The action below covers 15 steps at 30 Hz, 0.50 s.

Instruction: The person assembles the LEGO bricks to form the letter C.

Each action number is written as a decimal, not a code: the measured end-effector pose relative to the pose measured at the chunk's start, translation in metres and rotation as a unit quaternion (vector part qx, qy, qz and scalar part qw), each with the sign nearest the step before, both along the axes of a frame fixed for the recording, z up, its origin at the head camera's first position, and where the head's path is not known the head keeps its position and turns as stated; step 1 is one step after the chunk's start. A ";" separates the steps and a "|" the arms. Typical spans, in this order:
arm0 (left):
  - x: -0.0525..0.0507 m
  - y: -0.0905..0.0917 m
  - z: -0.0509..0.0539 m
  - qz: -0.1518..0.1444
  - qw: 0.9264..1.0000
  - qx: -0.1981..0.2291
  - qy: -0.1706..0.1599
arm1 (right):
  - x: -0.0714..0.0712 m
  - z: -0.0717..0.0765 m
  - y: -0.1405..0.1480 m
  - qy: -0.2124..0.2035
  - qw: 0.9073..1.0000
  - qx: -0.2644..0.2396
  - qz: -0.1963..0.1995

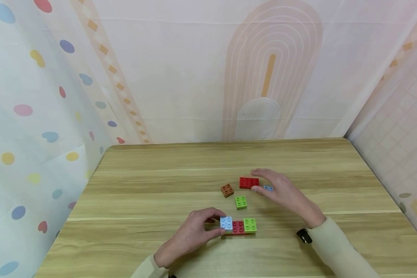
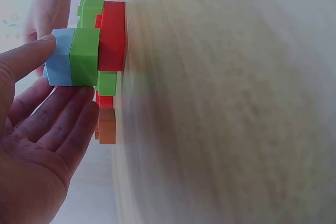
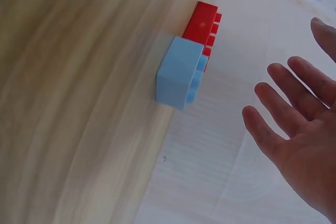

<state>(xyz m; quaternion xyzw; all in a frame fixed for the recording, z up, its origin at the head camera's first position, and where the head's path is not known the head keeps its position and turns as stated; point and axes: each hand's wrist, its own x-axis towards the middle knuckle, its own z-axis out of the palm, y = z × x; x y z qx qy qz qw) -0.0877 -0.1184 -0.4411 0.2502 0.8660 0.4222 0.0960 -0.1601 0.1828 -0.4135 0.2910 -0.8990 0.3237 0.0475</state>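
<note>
My left hand [image 1: 195, 230] pinches a light blue brick [image 1: 226, 222] between thumb and fingers. That brick sits on a green brick [image 2: 85, 56], at the left end of a long red brick [image 1: 238, 227]. A second green brick [image 1: 250, 224] tops the red brick's right end. My right hand [image 1: 285, 192] hovers with fingers spread beside a loose red brick [image 1: 249, 182] and a loose light blue brick [image 1: 268, 188]. In the right wrist view, the hand stands apart from the loose blue brick [image 3: 178, 72] and red brick [image 3: 201, 23], holding nothing.
A brown brick [image 1: 227, 190] and a loose green brick [image 1: 241, 202] lie on the wooden table [image 1: 142, 200] behind the stack. A patterned curtain [image 1: 180, 77] hangs along the table's back edge and sides.
</note>
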 end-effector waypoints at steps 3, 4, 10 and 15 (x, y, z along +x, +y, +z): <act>0.000 0.001 0.000 0.000 1.000 0.001 -0.006 | -0.005 -0.001 0.001 -0.021 1.000 0.007 -0.004; 0.000 0.001 0.000 0.000 1.000 0.001 -0.008 | -0.006 -0.001 0.002 -0.029 1.000 0.007 -0.006; -0.001 0.002 -0.001 -0.001 1.000 0.006 -0.012 | -0.013 -0.005 0.009 -0.067 0.997 0.015 -0.022; -0.001 0.003 -0.002 0.000 1.000 0.007 -0.009 | -0.018 -0.007 0.018 -0.085 0.996 0.030 -0.029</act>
